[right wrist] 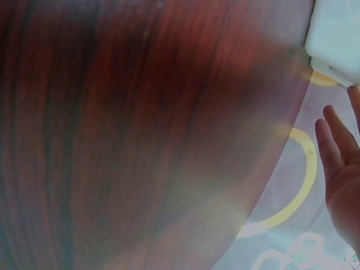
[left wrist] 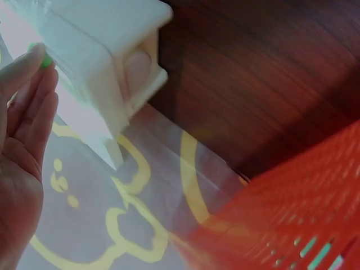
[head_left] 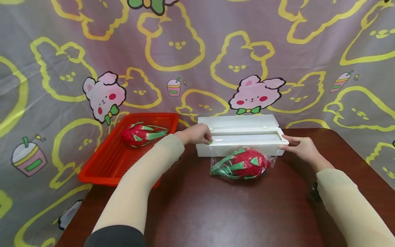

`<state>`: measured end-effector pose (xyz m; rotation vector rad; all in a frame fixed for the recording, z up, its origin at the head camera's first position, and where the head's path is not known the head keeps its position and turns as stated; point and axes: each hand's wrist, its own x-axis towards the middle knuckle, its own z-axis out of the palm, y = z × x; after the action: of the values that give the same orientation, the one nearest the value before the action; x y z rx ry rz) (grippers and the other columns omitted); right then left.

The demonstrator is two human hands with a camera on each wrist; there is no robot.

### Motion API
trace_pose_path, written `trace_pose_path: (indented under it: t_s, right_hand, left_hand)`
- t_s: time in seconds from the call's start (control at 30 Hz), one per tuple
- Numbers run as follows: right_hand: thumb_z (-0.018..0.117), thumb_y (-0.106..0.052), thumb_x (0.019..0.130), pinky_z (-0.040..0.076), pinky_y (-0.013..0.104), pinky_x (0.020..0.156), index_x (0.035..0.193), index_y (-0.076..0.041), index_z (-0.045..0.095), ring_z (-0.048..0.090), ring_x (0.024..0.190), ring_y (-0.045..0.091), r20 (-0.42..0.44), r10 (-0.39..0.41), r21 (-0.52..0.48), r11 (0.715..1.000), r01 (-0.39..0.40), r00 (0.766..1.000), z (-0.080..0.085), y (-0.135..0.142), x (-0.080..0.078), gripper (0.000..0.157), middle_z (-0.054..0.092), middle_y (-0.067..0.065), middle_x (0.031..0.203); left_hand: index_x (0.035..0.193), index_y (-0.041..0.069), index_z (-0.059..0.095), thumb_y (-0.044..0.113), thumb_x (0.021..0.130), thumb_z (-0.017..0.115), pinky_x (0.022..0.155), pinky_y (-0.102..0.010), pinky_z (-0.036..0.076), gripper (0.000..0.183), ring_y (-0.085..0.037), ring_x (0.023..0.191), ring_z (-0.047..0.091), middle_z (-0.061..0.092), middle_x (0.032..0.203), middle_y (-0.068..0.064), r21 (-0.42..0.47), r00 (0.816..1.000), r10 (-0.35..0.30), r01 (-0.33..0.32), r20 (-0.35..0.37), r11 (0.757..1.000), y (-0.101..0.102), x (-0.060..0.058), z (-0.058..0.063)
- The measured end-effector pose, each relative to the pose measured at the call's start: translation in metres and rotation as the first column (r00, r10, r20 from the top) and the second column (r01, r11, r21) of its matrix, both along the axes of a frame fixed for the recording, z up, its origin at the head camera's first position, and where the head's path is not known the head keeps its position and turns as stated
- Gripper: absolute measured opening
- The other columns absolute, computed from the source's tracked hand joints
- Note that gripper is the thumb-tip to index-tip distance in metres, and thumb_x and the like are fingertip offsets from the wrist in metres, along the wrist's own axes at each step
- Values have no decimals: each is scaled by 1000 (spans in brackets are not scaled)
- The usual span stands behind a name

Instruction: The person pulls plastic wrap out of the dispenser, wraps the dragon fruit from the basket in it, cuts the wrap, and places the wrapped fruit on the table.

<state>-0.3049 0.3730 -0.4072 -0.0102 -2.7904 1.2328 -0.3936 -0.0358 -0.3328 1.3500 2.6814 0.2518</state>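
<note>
A long white cling film dispenser box [head_left: 243,150] stands on the table with its lid [head_left: 237,121] raised at the back and a pale roll [head_left: 247,138] inside. My left hand [head_left: 198,133] pinches a small green slider [left wrist: 45,59] at the box's left front rim. At the opposite end, my right hand [head_left: 303,150] holds the box's corner, thumb on the front face; the right wrist view shows its other fingers extended. Clear film drapes from the front rim over a red dragon fruit [head_left: 248,164] with green scales, which lies on its side before the box.
Left of the box is a red plastic basket [head_left: 103,180] with slotted walls, holding another dragon fruit [head_left: 135,134]. The dark brown wooden table [head_left: 237,212] ends at a patterned curtain [head_left: 191,37] behind the box.
</note>
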Motion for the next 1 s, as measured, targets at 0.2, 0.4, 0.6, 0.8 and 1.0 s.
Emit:
trace_pose_path:
  t_s: [0.2, 0.4, 0.6, 0.8, 1.0]
  right_hand:
    - [73, -41, 85, 48, 12, 72, 139, 0, 49, 57, 111, 41, -13, 21, -7, 1000, -21, 1000, 1, 1, 3, 72, 55, 28, 125]
    - [74, -38, 85, 44, 7, 69, 137, 2, 49, 57, 111, 42, -34, 23, -3, 1000, -23, 999, 7, 4, 2, 71, 55, 29, 125]
    - [74, -34, 86, 45, 7, 69, 137, 3, 50, 59, 109, 42, -49, 29, -1, 1000, -29, 998, 6, 4, -1, 67, 55, 29, 124]
    - [75, -39, 84, 49, 19, 76, 136, 2, 50, 55, 112, 41, -17, 38, 37, 999, -37, 999, 6, -1, -1, 71, 55, 30, 127]
    - [75, -45, 83, 46, 52, 89, 137, 4, 50, 43, 121, 46, 19, 66, 132, 989, -68, 998, 18, 0, 1, 77, 45, 34, 136]
  left_hand:
    - [90, 8, 78, 11, 84, 78, 73, -24, 51, 7, -12, 79, 63, 71, 84, 1, -37, 999, 33, -32, 27, 999, -6, 4, 8]
    - [85, 8, 78, 7, 81, 79, 72, -25, 52, 4, -13, 75, 63, 71, 79, 1, -66, 992, 124, -122, 24, 990, -16, 2, 16]
    - [85, 7, 78, 6, 80, 79, 72, -25, 52, 5, -15, 76, 62, 71, 79, -1, -40, 990, 134, -133, 36, 990, -17, 3, 17]
    - [85, 9, 77, 9, 81, 80, 70, -25, 52, 4, -15, 74, 60, 68, 78, 1, -33, 974, 203, -200, 100, 979, -22, 5, 10]
    - [91, 5, 76, 8, 81, 78, 72, -26, 51, 11, -17, 77, 60, 69, 82, -2, -16, 969, 196, -196, 148, 980, -22, 4, 16]
